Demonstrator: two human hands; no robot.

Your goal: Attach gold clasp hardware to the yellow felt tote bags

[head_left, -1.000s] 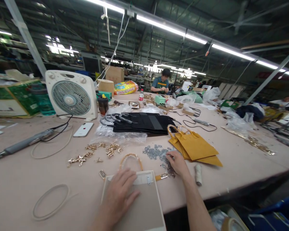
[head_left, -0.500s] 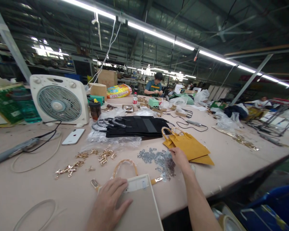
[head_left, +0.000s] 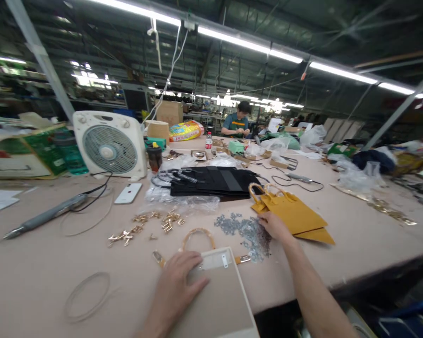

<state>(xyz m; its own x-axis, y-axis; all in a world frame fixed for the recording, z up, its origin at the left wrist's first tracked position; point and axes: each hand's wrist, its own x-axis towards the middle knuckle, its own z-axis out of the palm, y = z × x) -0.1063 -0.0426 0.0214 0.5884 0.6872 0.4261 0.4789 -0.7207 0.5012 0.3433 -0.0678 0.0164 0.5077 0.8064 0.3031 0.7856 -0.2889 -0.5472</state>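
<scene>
A beige bag (head_left: 218, 300) lies flat at the table's near edge, its round handle (head_left: 197, 234) pointing away from me. My left hand (head_left: 178, 284) rests flat on the bag's upper left part, fingers stretched out. My right hand (head_left: 275, 226) reaches to the far side of a heap of small grey metal pieces (head_left: 246, 232), fingertips down among them; whether it holds one is hidden. Just beyond that hand lie yellow bags (head_left: 292, 213).
Gold clasps (head_left: 144, 225) are scattered left of the heap. Behind them lie black bags (head_left: 215, 180) on clear plastic, a white phone (head_left: 128, 193), a white fan (head_left: 110, 144), a grey tool (head_left: 42, 218) and a cord loop (head_left: 86, 295). A person (head_left: 238, 123) works at the far end.
My right hand has moved from the heap's near edge up to its far right side, close to the yellow bags. The left hand stays flat on the beige bag.
</scene>
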